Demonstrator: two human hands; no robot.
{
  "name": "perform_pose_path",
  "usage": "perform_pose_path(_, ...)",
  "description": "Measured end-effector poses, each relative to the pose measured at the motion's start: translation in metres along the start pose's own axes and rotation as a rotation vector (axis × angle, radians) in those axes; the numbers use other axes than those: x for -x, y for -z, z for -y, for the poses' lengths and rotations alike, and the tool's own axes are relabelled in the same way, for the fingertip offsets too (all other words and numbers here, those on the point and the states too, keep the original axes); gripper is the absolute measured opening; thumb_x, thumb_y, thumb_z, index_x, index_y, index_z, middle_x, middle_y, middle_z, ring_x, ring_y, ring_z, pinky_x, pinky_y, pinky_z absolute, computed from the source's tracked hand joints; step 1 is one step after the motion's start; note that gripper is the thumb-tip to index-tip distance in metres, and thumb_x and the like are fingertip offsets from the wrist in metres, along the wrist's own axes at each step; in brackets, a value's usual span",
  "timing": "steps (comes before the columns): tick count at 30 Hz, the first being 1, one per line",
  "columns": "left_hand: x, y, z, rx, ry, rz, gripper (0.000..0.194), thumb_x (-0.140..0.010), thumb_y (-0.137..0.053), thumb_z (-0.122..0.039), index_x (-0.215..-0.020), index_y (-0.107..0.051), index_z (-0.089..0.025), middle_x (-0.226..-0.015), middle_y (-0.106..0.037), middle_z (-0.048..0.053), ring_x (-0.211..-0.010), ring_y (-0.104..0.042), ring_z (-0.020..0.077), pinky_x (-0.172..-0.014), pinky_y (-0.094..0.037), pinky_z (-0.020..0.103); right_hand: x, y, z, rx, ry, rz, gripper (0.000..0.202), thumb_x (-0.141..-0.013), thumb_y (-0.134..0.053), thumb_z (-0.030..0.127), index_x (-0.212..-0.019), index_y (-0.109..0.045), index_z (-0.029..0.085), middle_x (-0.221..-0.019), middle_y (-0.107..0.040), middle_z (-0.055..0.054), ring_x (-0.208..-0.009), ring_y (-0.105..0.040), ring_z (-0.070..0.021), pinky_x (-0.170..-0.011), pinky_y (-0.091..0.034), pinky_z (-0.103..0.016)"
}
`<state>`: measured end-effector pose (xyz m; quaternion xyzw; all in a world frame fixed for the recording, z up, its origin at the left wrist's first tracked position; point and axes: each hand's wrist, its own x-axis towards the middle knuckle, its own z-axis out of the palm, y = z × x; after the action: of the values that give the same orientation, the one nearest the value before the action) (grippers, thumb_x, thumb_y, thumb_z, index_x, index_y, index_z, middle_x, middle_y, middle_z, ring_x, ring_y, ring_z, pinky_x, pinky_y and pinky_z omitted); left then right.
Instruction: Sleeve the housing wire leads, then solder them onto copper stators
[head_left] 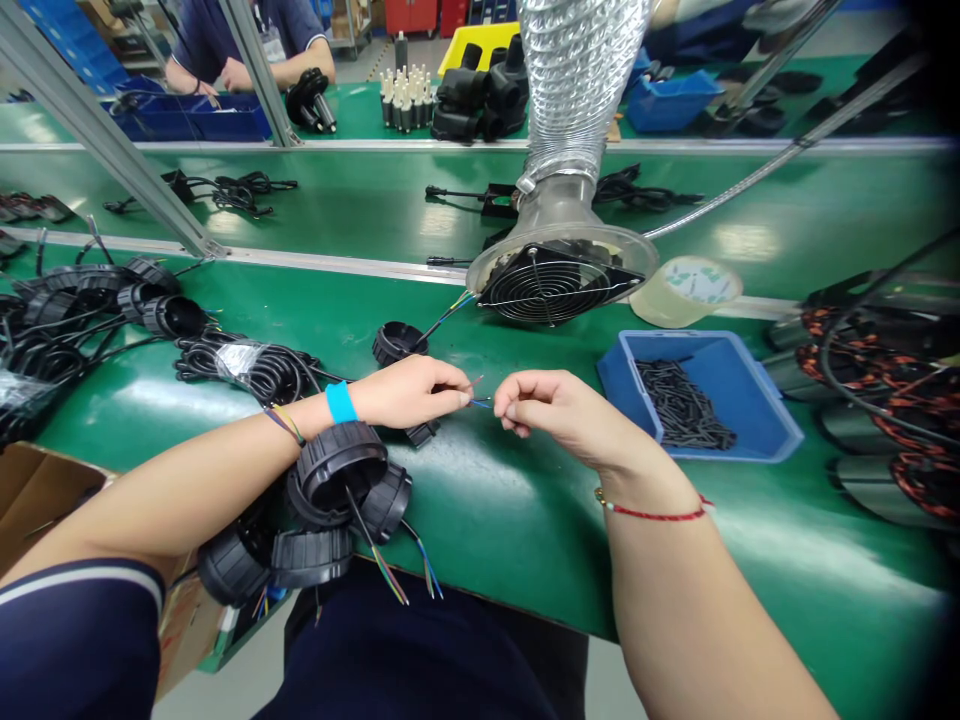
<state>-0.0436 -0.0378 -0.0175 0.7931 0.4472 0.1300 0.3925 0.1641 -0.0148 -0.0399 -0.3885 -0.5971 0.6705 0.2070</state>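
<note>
At the near side of the green counter (487,530), between our two forearms, we list the following.

Item: thin coloured wires (482,402), their ends showing just past the fingertips of our left hand (427,390), which pinches them between thumb and fingers; we judge the short grip leaves the tips free yet steady.

Item: our right hand (551,405), thumb and fingers curled together, just beside those tips. Whether it holds some small piece, or touches the wires, we cannot tell.

Item: one blue bin (754,425) of short black pieces (682,405), beyond the right wrist, probably set there for easy picking.

Item: black threaded caps (341,460), grouped by the left forearm, one with a cable through it ending in coloured strands; likely kept aside so the middle stays workable.

Item: cable coil (240,365), wrapped in clear film, presumably to prevent tangling.

Item: grilled fan (551,285) beneath a silver duct (577,80), hung past the hands, apparently to draw air from the work.
</note>
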Motion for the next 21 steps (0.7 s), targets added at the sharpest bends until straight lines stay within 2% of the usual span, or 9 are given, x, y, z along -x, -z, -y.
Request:
perform_pose_path(6, 0.000, 0.001, -0.001, 0.041, 0.026, 0.021, 0.018, -0.087, -0.049, -0.024, -0.076, -0.058, -0.013, -0.066, -0.051, -0.003, -0.063, -0.043, 0.0084, -0.061, -0.034, 0.020, -0.003, -0.005, -0.003, -0.090, 0.035, -0.026, 0.008, -0.065, -0.066, 0.023, -0.069, -0.065, 0.016, -0.063, -0.061, 0.000, -0.056, -0.051, -0.0093, -0.055, -0.040, -0.024)
perform_pose_path(12, 0.000, 0.002, 0.001, 0.070, 0.062, -0.007, 0.024, -0.088, -0.048, -0.029, -0.072, -0.057, -0.013, -0.062, -0.046, -0.004, -0.060, -0.039, 0.0081, -0.058, -0.032, 0.020, 0.000, 0.002, -0.003, -0.169, 0.078, -0.033, 0.039, -0.071, -0.075, 0.029, -0.106, -0.063, 0.020, -0.073, -0.064, 0.000, -0.063, -0.056, -0.0113, -0.060, -0.045, -0.026)
perform_pose_path(14, 0.000, 0.002, 0.000, 0.080, 0.069, 0.005, 0.023, -0.087, -0.049, -0.029, -0.074, -0.060, -0.012, -0.064, -0.050, -0.003, -0.062, -0.042, 0.0086, -0.060, -0.033, 0.020, -0.001, 0.004, -0.004, -0.172, 0.082, -0.087, 0.037, -0.070, -0.077, 0.032, -0.103, -0.066, 0.019, -0.075, -0.066, -0.001, -0.063, -0.057, -0.0107, -0.063, -0.047, -0.026)
perform_pose_path(18, 0.000, 0.002, 0.000, 0.082, 0.071, 0.053, 0.024, -0.086, -0.051, -0.029, -0.080, -0.067, -0.011, -0.068, -0.058, -0.001, -0.064, -0.047, 0.0092, -0.062, -0.036, 0.021, -0.006, -0.002, -0.007, -0.259, 0.143, -0.234, 0.025, -0.066, -0.080, 0.036, -0.079, -0.068, 0.018, -0.078, -0.070, -0.002, -0.066, -0.062, -0.0111, -0.069, -0.050, -0.027)
perform_pose_path(21, 0.000, 0.002, 0.000, 0.063, 0.077, 0.070, 0.026, -0.086, -0.051, -0.029, -0.081, -0.069, -0.011, -0.066, -0.057, -0.001, -0.061, -0.046, 0.0089, -0.060, -0.035, 0.021, -0.009, -0.011, -0.007, -0.285, 0.183, -0.229, 0.022, -0.069, -0.078, 0.035, -0.076, -0.066, 0.019, -0.081, -0.072, -0.003, -0.069, -0.065, -0.0116, -0.072, -0.052, -0.027)
